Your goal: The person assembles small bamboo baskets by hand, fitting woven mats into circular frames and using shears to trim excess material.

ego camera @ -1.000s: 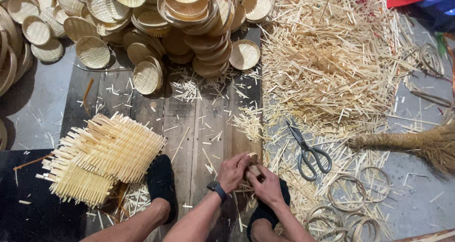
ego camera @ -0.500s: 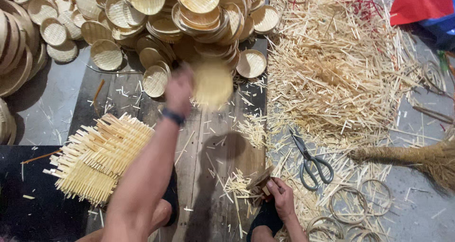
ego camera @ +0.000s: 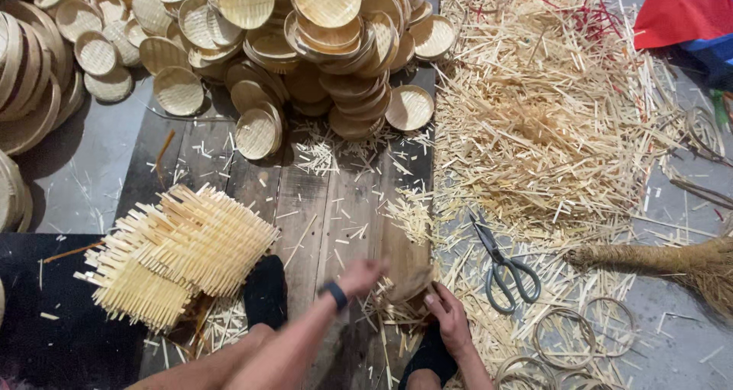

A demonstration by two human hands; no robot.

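Hands meet over a woven bamboo piece at 6 o'clock

Right hand [ego camera: 450,321] grips the woven piece [ego camera: 408,287]; left hand [ego camera: 363,275] blurred, grip unclear. Loose splints could slip free or splinter fingers; scissors [ego camera: 504,268] lie near at 3 o'clock.

You have no labels, signs or screens in view here; the nearest thing to a package is the red and blue woven sack [ego camera: 682,14] lying far up to the right of your right hand [ego camera: 450,321], at the edge of view
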